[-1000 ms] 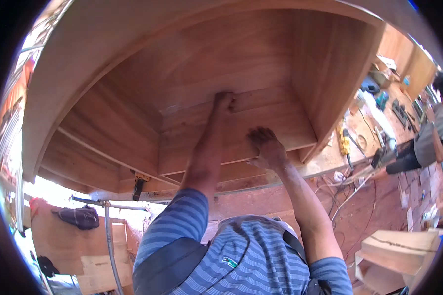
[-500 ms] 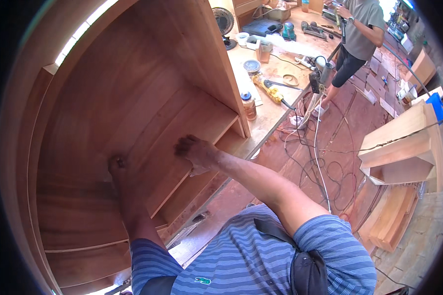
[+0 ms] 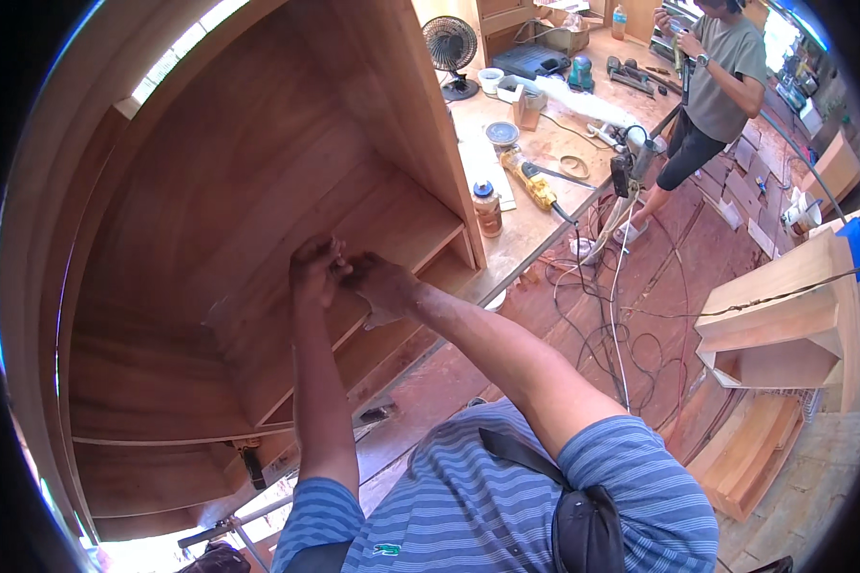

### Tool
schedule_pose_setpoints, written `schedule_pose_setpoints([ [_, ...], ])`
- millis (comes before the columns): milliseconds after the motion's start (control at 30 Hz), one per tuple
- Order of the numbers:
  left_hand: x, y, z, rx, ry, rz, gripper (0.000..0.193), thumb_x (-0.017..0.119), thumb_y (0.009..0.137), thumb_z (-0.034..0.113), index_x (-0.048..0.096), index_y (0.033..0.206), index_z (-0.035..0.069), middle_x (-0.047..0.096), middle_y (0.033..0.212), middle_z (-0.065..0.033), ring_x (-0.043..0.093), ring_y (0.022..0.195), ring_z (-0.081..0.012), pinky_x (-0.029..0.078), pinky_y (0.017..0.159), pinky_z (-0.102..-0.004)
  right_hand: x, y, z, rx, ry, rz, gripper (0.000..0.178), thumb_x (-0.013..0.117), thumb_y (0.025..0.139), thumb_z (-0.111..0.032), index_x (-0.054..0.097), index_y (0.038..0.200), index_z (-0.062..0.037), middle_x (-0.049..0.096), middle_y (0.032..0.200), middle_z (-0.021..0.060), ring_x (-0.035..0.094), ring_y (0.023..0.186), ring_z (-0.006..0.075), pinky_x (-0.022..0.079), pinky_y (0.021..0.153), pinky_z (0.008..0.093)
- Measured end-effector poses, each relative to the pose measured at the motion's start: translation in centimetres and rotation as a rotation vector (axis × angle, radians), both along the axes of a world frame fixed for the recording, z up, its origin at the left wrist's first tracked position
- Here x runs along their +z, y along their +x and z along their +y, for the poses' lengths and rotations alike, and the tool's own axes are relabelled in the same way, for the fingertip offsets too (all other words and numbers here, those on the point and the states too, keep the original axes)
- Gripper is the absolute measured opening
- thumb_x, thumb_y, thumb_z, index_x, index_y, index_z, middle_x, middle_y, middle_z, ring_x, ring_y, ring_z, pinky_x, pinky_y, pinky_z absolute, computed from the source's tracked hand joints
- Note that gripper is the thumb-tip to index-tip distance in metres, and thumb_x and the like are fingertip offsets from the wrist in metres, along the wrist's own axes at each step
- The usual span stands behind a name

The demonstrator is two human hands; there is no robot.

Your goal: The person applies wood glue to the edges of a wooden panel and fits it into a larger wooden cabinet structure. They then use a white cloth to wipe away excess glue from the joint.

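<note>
Inside a large reddish-brown wooden cabinet (image 3: 210, 181), my two hands meet above a shelf board (image 3: 403, 224). My left hand (image 3: 313, 271) is raised with its fingers curled into a pinch; anything between them is too small to make out. Right beside it, my right hand (image 3: 380, 283) has its fingers bent in toward the left one. A pale scrap (image 3: 384, 315) shows under the right palm, and I cannot tell what it is. Shadow hides most of the fingertips.
On the workbench to the right stand a blue-capped bottle (image 3: 486, 208), a yellow power tool (image 3: 533, 181) and a black fan (image 3: 451, 55). Cables (image 3: 597, 315) snake over the floor. Another person (image 3: 721, 81) stands at the far right, near wooden pieces (image 3: 784, 296).
My left hand has left the cabinet's inner left corner and come up and right to my right hand. The right hand has barely moved. The view has shifted slightly.
</note>
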State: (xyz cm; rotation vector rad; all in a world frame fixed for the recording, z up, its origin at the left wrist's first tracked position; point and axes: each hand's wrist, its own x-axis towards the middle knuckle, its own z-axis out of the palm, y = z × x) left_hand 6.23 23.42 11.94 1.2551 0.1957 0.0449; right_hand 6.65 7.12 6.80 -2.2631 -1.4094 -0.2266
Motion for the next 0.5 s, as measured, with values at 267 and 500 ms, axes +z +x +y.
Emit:
schedule_pose_setpoints([
  [267, -5.3, -13.9, -2.2, 0.077, -0.029, 0.004, 0.026, 0.060, 0.094, 0.023, 0.056, 0.075, 0.005, 0.061, 0.077, -0.0105, 0.057, 0.058, -0.0193, 0.051, 0.053, -0.0357, -1.5, -0.8, -2.1, 0.125, 0.305, -0.035, 0.052, 0.077, 0.065, -0.027, 0.062, 0.109, -0.0028, 0.056, 0.125, 0.0170, 0.045, 0.125, 0.0351, 0.034, 0.109, 0.0456],
  [500, -15.0, -26.1, -3.9, 0.307, 0.056, 0.367, 0.008, 0.064, 0.087, 0.009, 0.065, 0.092, 0.002, 0.066, 0.085, -0.0085, 0.065, 0.067, -0.0176, 0.056, 0.061, -0.0316, -4.0, -7.5, -8.6, 0.158, 0.382, 0.091, 0.034, 0.070, 0.077, -0.020, 0.063, 0.106, -0.0021, 0.062, 0.115, 0.0160, 0.056, 0.114, 0.0356, 0.046, 0.095, 0.0434],
])
